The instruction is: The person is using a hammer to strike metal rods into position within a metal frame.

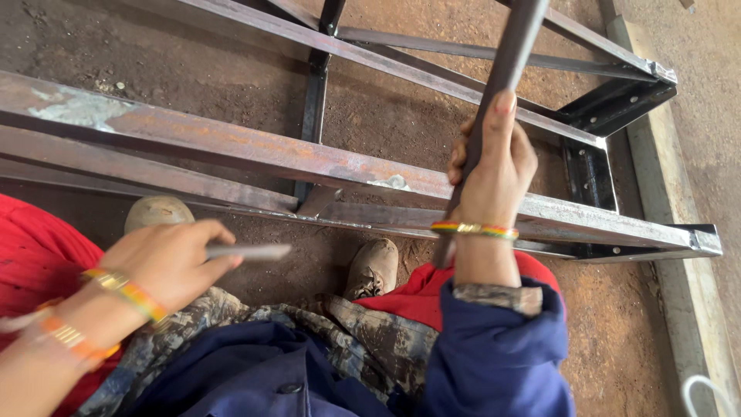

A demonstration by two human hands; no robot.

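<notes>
On the dirt floor lay a rusty steel frame (pixel 340 166), its rails already joined to cross pieces; nothing showed fresh work. Right hand (pixel 490 166) was wrapped tightly around a dark rod (pixel 509 54) slanting up and away; left hand (pixel 166 262) pinched a thin grey stick (pixel 251 251) pointing rightwards, horizontal, before the frame.

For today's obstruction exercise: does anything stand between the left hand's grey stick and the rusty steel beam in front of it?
Nothing visible does. The left hand holds the grey stick with its tip free, and only bare dirt floor shows between it and the rusty beam. The right hand grips a dark bar off to the side.
</notes>
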